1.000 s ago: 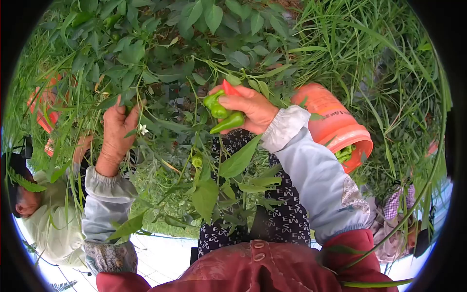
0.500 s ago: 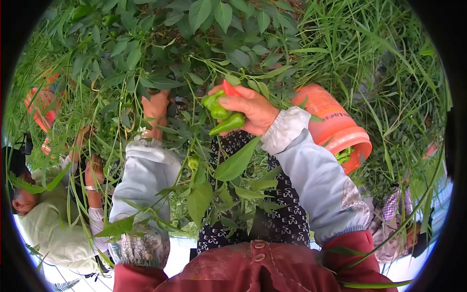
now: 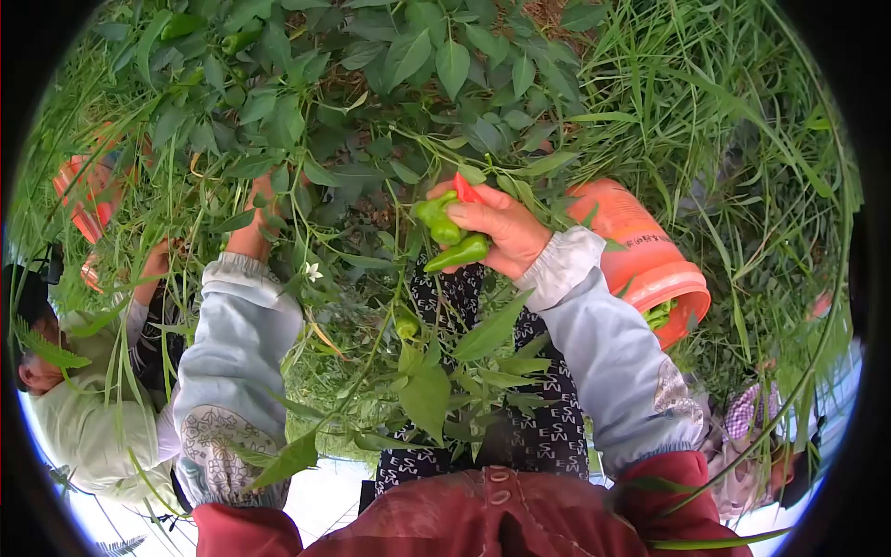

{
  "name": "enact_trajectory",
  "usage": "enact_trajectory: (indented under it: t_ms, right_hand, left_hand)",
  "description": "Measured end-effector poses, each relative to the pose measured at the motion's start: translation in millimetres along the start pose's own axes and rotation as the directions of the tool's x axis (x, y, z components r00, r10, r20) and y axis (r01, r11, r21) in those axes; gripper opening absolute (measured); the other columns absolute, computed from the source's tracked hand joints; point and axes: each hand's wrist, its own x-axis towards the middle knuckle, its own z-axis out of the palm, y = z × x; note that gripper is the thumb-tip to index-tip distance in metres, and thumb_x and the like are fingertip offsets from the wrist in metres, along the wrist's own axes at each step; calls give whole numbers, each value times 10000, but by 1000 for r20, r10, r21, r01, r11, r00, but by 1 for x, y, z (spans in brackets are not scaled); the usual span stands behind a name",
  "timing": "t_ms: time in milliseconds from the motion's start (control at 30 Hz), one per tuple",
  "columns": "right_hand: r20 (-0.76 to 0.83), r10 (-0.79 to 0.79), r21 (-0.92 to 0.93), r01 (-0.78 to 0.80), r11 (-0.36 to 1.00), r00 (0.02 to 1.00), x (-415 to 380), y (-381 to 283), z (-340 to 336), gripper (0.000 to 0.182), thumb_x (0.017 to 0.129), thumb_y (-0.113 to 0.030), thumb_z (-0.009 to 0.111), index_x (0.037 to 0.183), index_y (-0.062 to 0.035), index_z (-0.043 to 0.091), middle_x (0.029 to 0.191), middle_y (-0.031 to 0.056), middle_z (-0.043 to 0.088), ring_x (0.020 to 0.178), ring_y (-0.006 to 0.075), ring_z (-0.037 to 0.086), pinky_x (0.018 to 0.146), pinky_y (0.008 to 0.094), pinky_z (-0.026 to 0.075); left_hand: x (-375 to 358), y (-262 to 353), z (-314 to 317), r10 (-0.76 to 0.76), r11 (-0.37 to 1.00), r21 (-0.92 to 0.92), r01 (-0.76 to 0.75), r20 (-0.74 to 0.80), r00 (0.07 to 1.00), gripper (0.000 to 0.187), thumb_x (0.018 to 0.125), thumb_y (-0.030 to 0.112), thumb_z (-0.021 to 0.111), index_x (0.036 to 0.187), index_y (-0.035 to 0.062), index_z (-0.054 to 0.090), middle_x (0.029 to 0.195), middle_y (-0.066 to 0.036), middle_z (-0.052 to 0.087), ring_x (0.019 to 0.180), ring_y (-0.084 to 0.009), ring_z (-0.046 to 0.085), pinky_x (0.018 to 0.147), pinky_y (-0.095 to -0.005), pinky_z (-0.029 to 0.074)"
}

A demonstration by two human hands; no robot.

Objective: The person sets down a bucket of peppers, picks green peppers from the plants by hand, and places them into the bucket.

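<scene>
Green peppers (image 3: 460, 252) and a red one (image 3: 466, 189) are gripped in my right hand (image 3: 506, 230), its thumb pressed over them. My left hand (image 3: 260, 218) reaches among the leafy pepper plants (image 3: 408, 56); leaves cover its fingers, so what they touch is hidden. A small green pepper (image 3: 406, 323) hangs on a stem between my forearms. Beside my right wrist, an orange bucket (image 3: 631, 232) lies tilted with its mouth toward me and green peppers (image 3: 661, 312) inside.
At the left, a co-worker (image 3: 93, 418) in a pale top reaches into the plants near another orange bucket (image 3: 88, 197). Another person (image 3: 752, 427) is at the lower right. Tall grass (image 3: 705, 102) grows at the upper right, and more green peppers (image 3: 181, 26) hang at the upper left.
My left hand has moved left and deeper behind the leaves. My right hand, still holding the peppers, appears slightly lower and farther right. The bucket and plants have shifted slightly down in view.
</scene>
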Motion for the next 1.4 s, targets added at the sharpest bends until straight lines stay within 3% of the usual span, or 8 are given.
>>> enact_trajectory:
  t_ms: [233,633,900,1000,1067,1200,1267,1400]
  right_hand:
    - [-50,17,19,-16,1000,999,-8,-3,-11,371,835,-184,607,1158,-51,480,968,69,551,791,188,578,630,417,553]
    - [-58,12,-5,-13,1000,998,1,-14,-9,405,830,-206,608,1181,-65,466,958,74,552,779,196,574,618,405,549]
    - [-71,5,-39,-8,999,997,4,-15,-5,413,832,-212,605,1188,-63,456,962,75,542,789,194,568,614,409,551]
    - [-70,10,-55,-14,998,997,3,-16,-6,416,831,-213,607,1188,-64,453,967,76,539,792,194,568,615,408,552]
    - [-73,17,-66,-22,998,997,4,-15,-7,417,831,-213,608,1188,-64,452,970,77,538,792,194,568,615,407,552]
    - [-49,-14,-39,12,999,999,4,-17,-13,419,835,-220,602,1194,-72,443,985,82,536,799,198,570,611,402,550]
    - [-64,-23,-36,20,999,998,4,-19,-14,418,835,-224,600,1191,-73,441,991,84,536,796,198,576,609,399,549]
    - [-45,-29,-35,28,999,999,3,-18,-16,414,835,-225,594,1187,-71,440,1018,91,539,801,204,581,608,398,550]
  left_hand:
    - [-25,-8,-4,-90,962,269,45,155,984,264,830,219,611,1022,37,594,898,-64,611,719,-165,590,610,-286,473]
    - [-64,-63,-18,-211,961,198,191,85,974,345,731,183,673,1009,-5,594,908,-83,626,798,-150,591,670,-281,477]
    - [-103,-98,31,-251,723,667,183,7,968,232,767,216,577,927,50,586,906,-78,607,862,-191,551,762,-326,425]
    - [-84,-151,10,-293,915,312,257,72,953,249,773,231,556,960,70,588,927,-101,618,892,-235,570,808,-328,425]
    - [-74,-156,1,-352,865,395,309,38,935,254,775,249,560,941,59,592,944,-134,617,922,-293,570,835,-337,421]
    - [-87,-123,9,-187,621,735,271,-197,962,313,736,308,627,944,73,627,925,-122,635,919,-284,585,821,-343,429]
    - [-71,-132,-1,-220,751,601,274,-163,962,350,741,338,622,973,76,627,910,-112,645,891,-285,600,795,-359,451]
    - [-80,-112,20,49,550,834,-37,13,999,321,753,223,656,1029,75,589,950,-119,634,871,-292,604,761,-356,467]
